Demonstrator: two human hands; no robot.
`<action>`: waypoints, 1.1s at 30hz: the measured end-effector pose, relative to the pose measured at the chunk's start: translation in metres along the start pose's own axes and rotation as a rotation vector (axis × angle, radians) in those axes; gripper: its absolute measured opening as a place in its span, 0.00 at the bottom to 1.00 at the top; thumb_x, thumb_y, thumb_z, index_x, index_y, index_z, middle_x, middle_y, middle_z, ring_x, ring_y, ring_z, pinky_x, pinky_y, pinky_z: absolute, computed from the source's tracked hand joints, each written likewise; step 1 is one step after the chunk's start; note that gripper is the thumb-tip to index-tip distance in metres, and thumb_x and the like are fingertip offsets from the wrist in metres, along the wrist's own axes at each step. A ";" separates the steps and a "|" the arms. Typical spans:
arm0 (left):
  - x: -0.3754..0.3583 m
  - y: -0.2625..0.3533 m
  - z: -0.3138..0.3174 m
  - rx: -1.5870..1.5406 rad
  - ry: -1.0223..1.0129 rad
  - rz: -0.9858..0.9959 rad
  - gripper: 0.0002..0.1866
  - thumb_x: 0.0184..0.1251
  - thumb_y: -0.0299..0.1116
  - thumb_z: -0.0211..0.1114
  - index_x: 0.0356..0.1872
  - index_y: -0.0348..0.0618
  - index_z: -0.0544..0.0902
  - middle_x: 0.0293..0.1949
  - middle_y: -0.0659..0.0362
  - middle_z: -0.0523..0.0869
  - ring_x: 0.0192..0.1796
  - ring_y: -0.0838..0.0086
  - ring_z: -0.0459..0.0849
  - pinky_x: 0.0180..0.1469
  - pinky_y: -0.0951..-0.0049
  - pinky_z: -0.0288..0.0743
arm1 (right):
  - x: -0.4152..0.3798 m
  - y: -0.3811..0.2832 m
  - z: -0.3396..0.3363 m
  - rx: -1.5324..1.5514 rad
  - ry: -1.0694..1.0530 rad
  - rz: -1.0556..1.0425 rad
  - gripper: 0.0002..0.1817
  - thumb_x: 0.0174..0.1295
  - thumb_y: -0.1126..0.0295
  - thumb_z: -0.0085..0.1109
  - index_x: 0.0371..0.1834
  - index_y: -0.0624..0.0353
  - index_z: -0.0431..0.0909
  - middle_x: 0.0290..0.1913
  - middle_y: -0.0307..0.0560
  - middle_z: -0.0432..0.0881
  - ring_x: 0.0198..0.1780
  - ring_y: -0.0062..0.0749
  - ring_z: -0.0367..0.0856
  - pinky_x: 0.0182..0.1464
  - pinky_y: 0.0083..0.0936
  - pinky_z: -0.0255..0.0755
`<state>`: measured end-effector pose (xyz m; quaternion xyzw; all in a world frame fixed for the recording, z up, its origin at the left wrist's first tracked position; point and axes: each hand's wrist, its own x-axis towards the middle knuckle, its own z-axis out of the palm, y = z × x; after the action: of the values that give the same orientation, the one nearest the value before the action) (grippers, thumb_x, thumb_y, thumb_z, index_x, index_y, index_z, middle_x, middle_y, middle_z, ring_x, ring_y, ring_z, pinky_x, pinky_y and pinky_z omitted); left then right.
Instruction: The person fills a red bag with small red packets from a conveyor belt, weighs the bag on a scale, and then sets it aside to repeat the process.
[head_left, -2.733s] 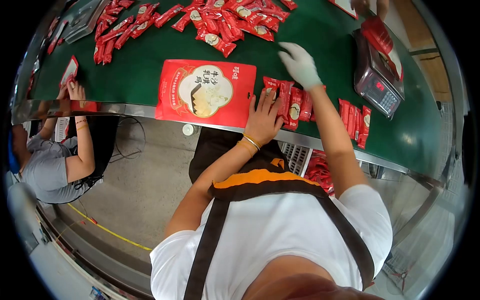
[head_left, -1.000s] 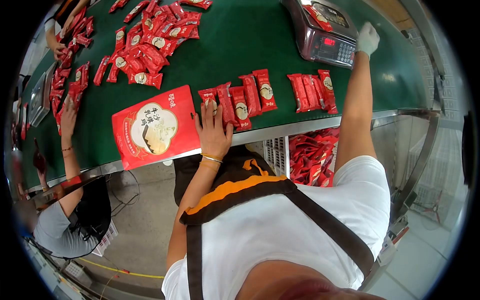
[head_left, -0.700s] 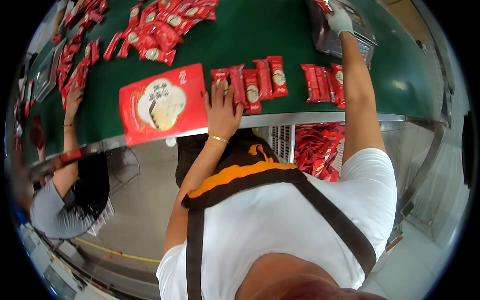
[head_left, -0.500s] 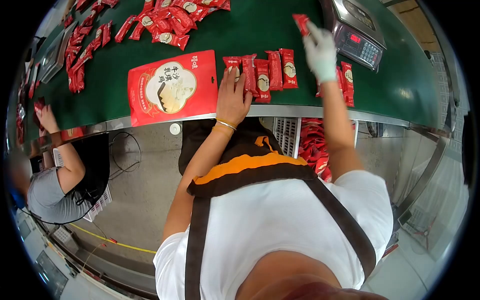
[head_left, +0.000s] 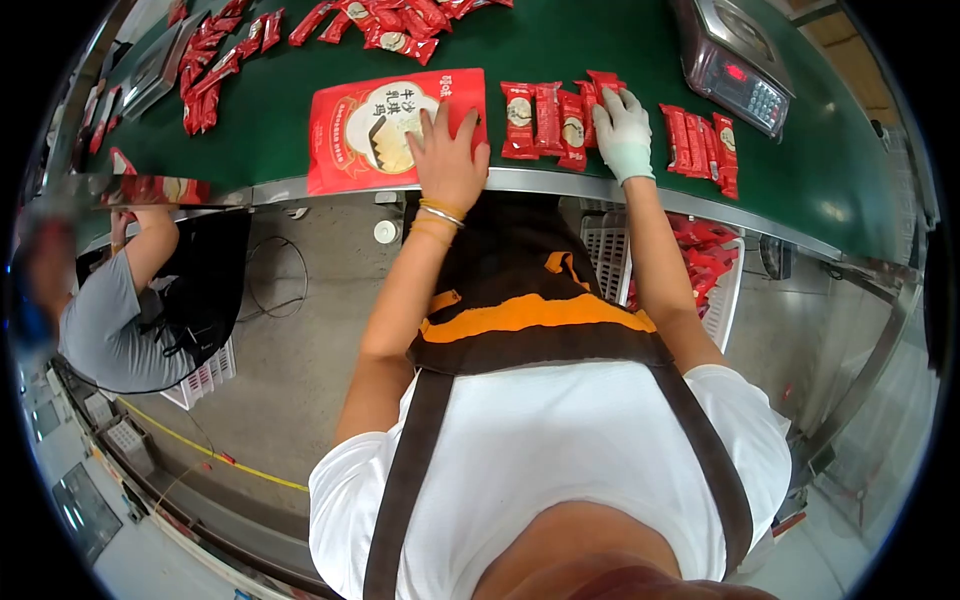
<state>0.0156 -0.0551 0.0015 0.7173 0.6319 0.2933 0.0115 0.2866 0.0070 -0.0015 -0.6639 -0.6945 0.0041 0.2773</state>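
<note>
My bare left hand (head_left: 449, 160) lies with spread fingers on the right part of a flat red pouch (head_left: 345, 135) at the table's front edge. My right hand (head_left: 623, 135), in a white glove, rests its fingertips on a small red packet (head_left: 601, 82) at the right end of a row. Several red packets (head_left: 547, 118) stand side by side in that row, between the pouch and my right hand. Another group of red packets (head_left: 698, 145) lies to the right of the glove.
A digital scale (head_left: 740, 80) stands at the back right of the green table (head_left: 600, 40). Loose red packets (head_left: 395, 25) lie at the back. Below the table is a white crate (head_left: 735, 290) of red packets. A co-worker (head_left: 120, 320) sits at the left.
My left hand has moved from the packet row onto the pouch. My right hand has come down from near the scale to the row's right end with a packet. The view has shifted.
</note>
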 end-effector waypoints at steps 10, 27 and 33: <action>-0.026 -0.037 0.016 0.282 -0.301 0.128 0.23 0.72 0.50 0.54 0.67 0.68 0.75 0.73 0.47 0.64 0.74 0.42 0.60 0.62 0.21 0.55 | -0.025 -0.117 0.006 0.110 -0.228 -0.019 0.28 0.59 0.55 0.64 0.62 0.52 0.76 0.58 0.59 0.78 0.59 0.57 0.75 0.59 0.45 0.72; 0.097 -0.006 0.025 0.503 -0.823 -0.246 0.28 0.69 0.42 0.61 0.67 0.41 0.71 0.61 0.50 0.82 0.64 0.53 0.79 0.63 0.45 0.72 | -0.025 -0.099 0.021 -0.175 -0.208 -0.033 0.35 0.57 0.65 0.63 0.69 0.48 0.61 0.48 0.58 0.79 0.48 0.58 0.79 0.49 0.48 0.76; 0.091 -0.016 0.053 0.237 -0.500 -0.473 0.23 0.66 0.38 0.65 0.59 0.38 0.74 0.52 0.48 0.87 0.54 0.55 0.86 0.56 0.54 0.78 | -0.038 -0.090 0.033 -0.102 -0.187 -0.124 0.36 0.51 0.76 0.58 0.68 0.43 0.66 0.49 0.54 0.79 0.47 0.57 0.78 0.51 0.49 0.73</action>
<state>0.0271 0.0502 -0.0108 0.5973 0.7876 0.0231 0.1500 0.1901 -0.0264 -0.0101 -0.6296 -0.7565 0.0135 0.1766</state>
